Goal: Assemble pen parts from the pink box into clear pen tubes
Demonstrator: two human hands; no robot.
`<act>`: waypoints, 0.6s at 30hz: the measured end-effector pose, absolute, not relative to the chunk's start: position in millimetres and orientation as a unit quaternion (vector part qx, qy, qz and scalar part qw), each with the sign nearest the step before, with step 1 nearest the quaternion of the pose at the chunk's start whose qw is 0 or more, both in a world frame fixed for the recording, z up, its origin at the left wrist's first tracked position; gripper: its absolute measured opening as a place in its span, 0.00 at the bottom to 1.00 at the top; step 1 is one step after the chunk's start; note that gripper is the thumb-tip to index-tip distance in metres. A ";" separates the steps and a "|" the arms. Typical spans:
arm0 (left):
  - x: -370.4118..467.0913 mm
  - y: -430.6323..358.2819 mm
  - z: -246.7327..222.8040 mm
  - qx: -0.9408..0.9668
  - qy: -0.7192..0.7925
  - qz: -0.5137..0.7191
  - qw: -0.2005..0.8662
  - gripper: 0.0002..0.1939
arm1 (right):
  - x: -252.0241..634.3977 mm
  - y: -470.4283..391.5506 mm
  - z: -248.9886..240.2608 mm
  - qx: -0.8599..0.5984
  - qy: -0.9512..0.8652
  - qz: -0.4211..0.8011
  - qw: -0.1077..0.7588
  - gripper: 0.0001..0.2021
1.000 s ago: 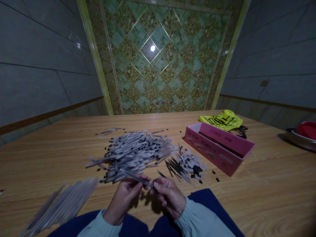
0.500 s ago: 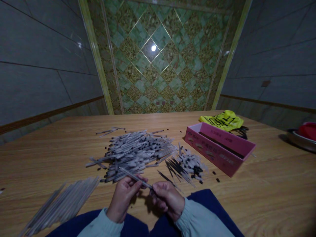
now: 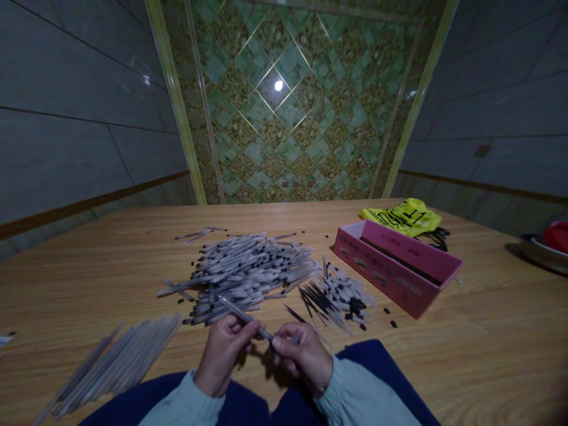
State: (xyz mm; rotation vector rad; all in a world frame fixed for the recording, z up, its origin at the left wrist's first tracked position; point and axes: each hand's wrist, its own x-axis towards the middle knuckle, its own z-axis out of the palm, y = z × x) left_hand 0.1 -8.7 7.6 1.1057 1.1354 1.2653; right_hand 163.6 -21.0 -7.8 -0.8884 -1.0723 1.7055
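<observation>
My left hand (image 3: 225,350) pinches a slim, clear-barrelled pen (image 3: 239,312) near its middle. The pen slants from upper left down to my right hand (image 3: 306,358), whose thumb and fingers close on its near end. A small greyish piece (image 3: 296,338) shows between the right fingers; its kind is unclear. Just beyond the hands lies a big heap of similar pens (image 3: 252,266) with dark ends. Thin black refills (image 3: 319,300) are spread right of it, beside a pile of small whitish and black caps (image 3: 346,290).
Left of my hands, a row of long clear tubes (image 3: 124,358) lies on the wooden table (image 3: 479,367). A pink open box (image 3: 390,266) stands at the right, with a yellow bag (image 3: 403,217) behind it. A bowl with something red (image 3: 557,236) sits at the far right edge.
The right fingers have shifted slightly at the pen's end, and the small greyish piece now shows between them. The left hand keeps its hold. The view has moved a little.
</observation>
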 end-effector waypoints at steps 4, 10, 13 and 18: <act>-1.1 -8.0 4.9 0.469 0.479 0.516 0.532 0.14 | 161.5 -21.8 -6.6 -0.405 -0.463 0.634 0.468 0.24; -0.6 -9.0 3.8 0.474 0.487 0.507 0.530 0.14 | 159.5 -20.5 -11.5 -0.375 -0.459 0.686 0.423 0.28; 1.0 -9.3 5.9 0.472 0.489 0.507 0.530 0.14 | 159.1 -21.1 -8.6 -0.416 -0.463 0.637 0.454 0.25; 0.3 -7.8 6.0 0.464 0.492 0.514 0.528 0.15 | 157.9 -21.9 -6.6 -0.425 -0.462 0.639 0.444 0.27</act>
